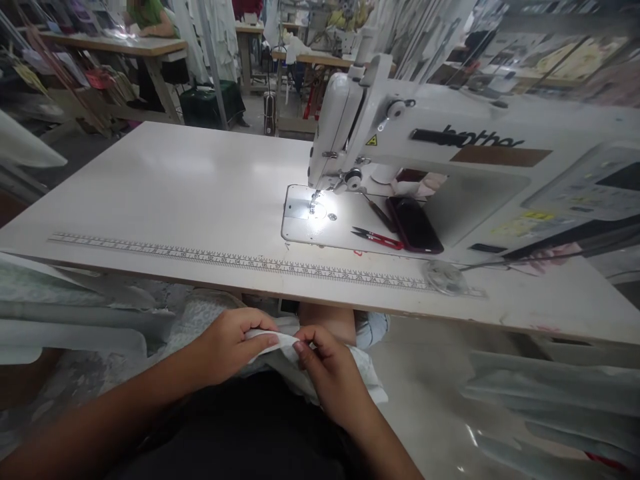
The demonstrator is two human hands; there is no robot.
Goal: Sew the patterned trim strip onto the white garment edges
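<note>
A pale, lightly patterned cloth [367,373] lies over my lap, below the front edge of the sewing table. My left hand [233,345] pinches its folded white edge between thumb and fingers. Close beside it on the right, my right hand [327,370] grips the same edge between thumb and index finger. A short stretch of edge shows between the two hands. Beyond them stands a white sewing machine [335,133], its lamp lighting the needle plate [297,223]. No cloth lies under the needle.
A ruler strip [240,263] runs along the front of the white table [200,180]. Red-handled snips [380,239], a dark phone [415,227] and a clear disc [445,277] lie at the right. Cloth hangs at both sides. A person in green [150,19] sits far back left.
</note>
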